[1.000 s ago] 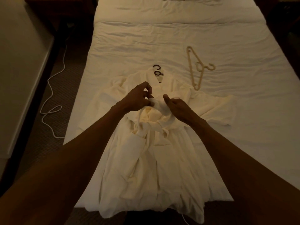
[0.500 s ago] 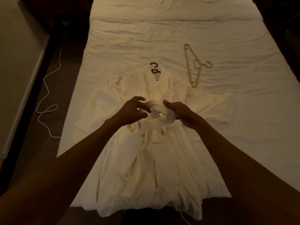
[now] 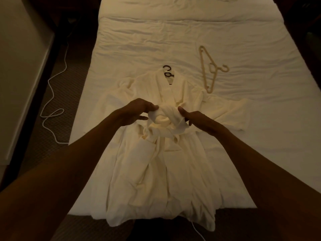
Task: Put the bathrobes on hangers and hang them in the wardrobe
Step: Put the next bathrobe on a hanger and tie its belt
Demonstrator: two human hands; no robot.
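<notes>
Cream-toned, lying flat on the bed (image 3: 251, 140), collar over a black hanger (image 3: 167, 70), near a tan hanger (image 3: 213, 70). Pinching the bathrobe's (image 3: 156, 171) looped belt (image 3: 167, 113) with left hand (image 3: 137, 113) and right hand (image 3: 198, 118), fingers curled on it

Robe belt (image 3: 166, 114): hands parted.
Now left hand (image 3: 137, 112) and right hand (image 3: 197, 117) sit farther apart; its loop bunched larger between them.
</notes>
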